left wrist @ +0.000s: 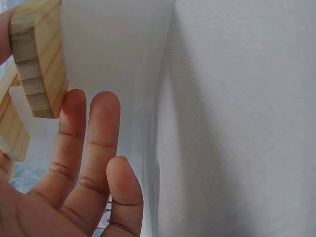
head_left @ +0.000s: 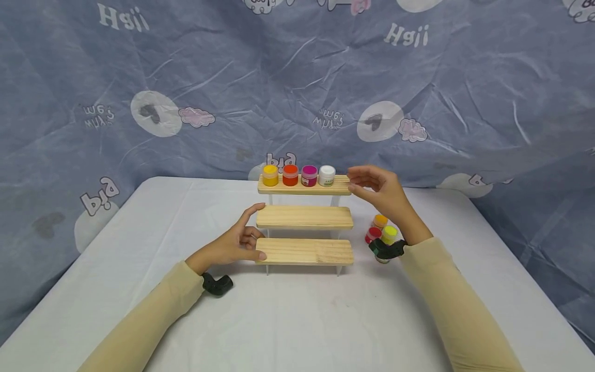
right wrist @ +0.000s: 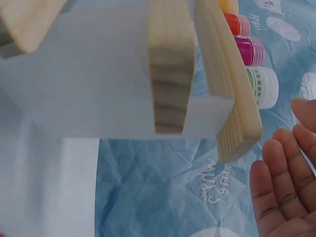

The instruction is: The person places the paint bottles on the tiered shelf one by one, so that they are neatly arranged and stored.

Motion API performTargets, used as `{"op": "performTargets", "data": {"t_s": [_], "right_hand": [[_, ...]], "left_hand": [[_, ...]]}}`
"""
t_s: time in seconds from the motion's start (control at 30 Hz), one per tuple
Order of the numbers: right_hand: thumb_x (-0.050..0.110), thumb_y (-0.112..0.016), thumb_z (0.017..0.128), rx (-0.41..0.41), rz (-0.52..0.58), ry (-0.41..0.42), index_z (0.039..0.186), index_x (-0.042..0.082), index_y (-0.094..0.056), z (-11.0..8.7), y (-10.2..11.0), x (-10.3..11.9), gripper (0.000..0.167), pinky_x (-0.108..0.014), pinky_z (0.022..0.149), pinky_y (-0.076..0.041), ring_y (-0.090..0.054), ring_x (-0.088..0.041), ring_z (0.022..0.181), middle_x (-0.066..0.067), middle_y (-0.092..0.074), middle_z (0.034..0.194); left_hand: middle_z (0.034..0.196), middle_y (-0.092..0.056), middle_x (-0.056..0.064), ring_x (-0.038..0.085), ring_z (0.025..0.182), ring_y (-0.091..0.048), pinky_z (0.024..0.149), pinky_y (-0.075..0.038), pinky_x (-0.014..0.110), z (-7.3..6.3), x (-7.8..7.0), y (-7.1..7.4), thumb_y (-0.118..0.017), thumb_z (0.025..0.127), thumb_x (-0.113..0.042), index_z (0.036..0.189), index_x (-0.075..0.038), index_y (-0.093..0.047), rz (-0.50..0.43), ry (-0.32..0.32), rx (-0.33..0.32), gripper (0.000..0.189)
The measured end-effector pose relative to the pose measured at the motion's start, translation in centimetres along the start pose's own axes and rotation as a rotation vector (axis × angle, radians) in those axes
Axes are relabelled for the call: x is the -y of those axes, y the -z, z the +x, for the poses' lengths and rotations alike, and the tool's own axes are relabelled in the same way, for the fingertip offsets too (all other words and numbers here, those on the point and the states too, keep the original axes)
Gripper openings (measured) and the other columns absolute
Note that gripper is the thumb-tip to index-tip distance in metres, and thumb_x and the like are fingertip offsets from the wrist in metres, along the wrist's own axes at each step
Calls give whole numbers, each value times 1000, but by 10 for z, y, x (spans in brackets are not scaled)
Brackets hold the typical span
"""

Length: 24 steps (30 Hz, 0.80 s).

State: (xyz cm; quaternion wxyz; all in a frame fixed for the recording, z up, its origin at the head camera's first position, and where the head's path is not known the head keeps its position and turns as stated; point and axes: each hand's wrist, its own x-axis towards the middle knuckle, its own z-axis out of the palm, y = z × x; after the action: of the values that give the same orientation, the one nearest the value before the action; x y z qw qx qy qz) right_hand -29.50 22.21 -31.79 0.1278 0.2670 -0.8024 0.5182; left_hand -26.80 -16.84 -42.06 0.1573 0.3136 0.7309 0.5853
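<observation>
A three-tier wooden display stand is in the middle of the head view. Its top step carries a row of paint jars: a yellow jar, a red-orange jar, a magenta jar and a white jar. My left hand holds the stand's left side, thumb on the lowest step and index finger at the middle step's corner. In the left wrist view, fingers reach under that step's end. Beside the top step's right end, my right hand has bent fingers with nothing between them.
Several more paint jars stand right of the stand, including an orange jar, a red jar and a yellow-green jar, partly behind the right wrist's black strap device. A white cloth covers the table; a patterned blue curtain hangs behind.
</observation>
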Motion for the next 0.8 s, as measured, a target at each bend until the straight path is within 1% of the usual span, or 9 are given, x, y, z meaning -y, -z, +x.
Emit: {"op": "performTargets", "data": {"t_s": [0.07,0.13,0.2,0.23,0.3,0.4,0.5,0.67,0.8], "right_hand": [[-9,-72,99,-5,-12,1,132,-13,-67,-5,4,-2,34,-16,97,-52,-67,-4,104,-25,-70,125],[-9,-73,99,-3,-23,-6,132,-12,-67,-10,9,-4,34,-16,97,-52,-67,-4,105,-16,-72,123],[-7,-74,99,4,-37,-25,131,-11,-68,-15,13,-6,33,-16,96,-53,-68,-4,104,-8,-73,121],[-6,-74,99,11,-47,-36,131,-11,-69,-17,15,-7,32,-15,95,-53,-68,-4,103,-6,-73,121],[-4,-75,100,29,-72,-61,130,-10,-69,-22,19,-11,31,-15,95,-52,-68,-2,103,-10,-73,123],[-1,-75,100,50,-113,-92,129,-9,-70,-30,26,-16,31,-12,94,-51,-67,1,102,-22,-72,128],[-1,-75,100,67,-149,-100,130,-10,-70,-37,33,-23,31,-10,94,-50,-65,4,102,-29,-70,130],[-4,-73,101,105,-191,-115,127,-10,-71,-51,48,-40,27,-10,92,-50,-65,4,102,-30,-70,127],[0,-72,103,131,-232,-178,127,-10,-71,-63,59,-53,27,-10,90,-50,-63,5,101,-28,-72,126]], "left_hand": [[104,-66,11,16,79,-53,76,-47,28,0,0,0,-86,91,-7,173,-18,-1,0,1,0,119],[105,-66,11,16,79,-53,77,-48,28,0,1,0,-86,91,-6,173,-18,-1,-1,3,0,119],[105,-66,12,16,79,-53,77,-48,28,1,2,0,-86,91,-7,173,-19,-1,-2,2,-1,119],[105,-66,12,17,79,-53,77,-48,28,1,2,0,-87,91,-7,173,-19,-1,-3,2,0,119],[105,-66,12,17,79,-53,77,-48,28,1,2,0,-87,91,-8,173,-19,-2,-3,3,-1,119],[105,-65,12,17,80,-53,77,-48,28,1,2,0,-87,91,-8,173,-20,-2,-4,6,-2,119],[104,-64,11,16,80,-52,77,-48,28,0,1,0,-87,91,-8,173,-21,-3,-9,8,-2,119],[107,-65,12,17,80,-53,77,-47,27,0,0,0,-87,90,-7,173,-18,-2,-17,4,-1,119],[107,-65,12,16,80,-53,76,-47,27,1,0,-1,-87,90,-7,173,-15,-1,-19,0,1,120]]}}
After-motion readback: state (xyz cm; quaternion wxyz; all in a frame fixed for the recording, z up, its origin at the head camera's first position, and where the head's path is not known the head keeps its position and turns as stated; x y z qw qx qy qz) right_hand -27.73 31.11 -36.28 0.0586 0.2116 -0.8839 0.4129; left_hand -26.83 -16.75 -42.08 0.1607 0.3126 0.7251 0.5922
